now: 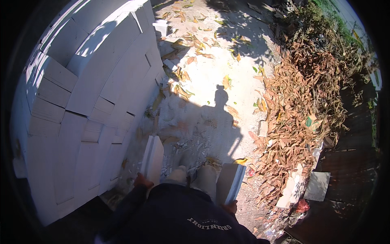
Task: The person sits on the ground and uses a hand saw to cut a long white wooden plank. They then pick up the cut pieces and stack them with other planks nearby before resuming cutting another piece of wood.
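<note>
I carry two white blocks, one at each side of my body. My left hand (141,180) grips the lower end of the left white block (153,158), which points forward beside a stack of white blocks (85,101). My right hand (231,207) holds the bottom of the right white block (230,182). My legs in light trousers (191,177) show between the two blocks. My dark shirt fills the bottom of the picture.
A tall stack of white blocks stands along my left. Ahead runs pale sandy ground (207,81) scattered with dry leaves. A thick pile of brown leaves (300,105) lies on the right. Broken white pieces (317,185) lie at the lower right.
</note>
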Available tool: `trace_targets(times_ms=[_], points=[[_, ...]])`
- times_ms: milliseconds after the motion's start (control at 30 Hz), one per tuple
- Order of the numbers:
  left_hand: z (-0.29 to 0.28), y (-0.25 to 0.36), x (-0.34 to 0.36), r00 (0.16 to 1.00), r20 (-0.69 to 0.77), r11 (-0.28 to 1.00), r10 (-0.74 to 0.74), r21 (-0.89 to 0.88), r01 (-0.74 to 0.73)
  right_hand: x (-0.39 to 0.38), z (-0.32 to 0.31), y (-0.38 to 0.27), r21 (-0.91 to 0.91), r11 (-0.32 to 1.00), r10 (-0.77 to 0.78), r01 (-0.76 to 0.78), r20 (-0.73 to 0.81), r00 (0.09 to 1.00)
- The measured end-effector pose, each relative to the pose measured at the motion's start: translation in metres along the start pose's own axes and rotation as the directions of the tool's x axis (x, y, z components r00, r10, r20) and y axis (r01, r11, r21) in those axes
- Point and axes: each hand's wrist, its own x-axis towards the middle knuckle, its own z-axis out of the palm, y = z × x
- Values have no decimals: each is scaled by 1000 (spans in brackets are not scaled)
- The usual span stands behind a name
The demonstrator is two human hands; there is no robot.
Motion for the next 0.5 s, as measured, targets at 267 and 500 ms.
trace_targets(times_ms=[267,500], points=[[-84,218,58,998,-49,998,-48,-48,45,166,-125,-131,138,972,-170,191,-148,974],[-135,393,123,981,21,981,-192,-23,193,325,-265,-304,-18,997,-70,69,-134,988]])
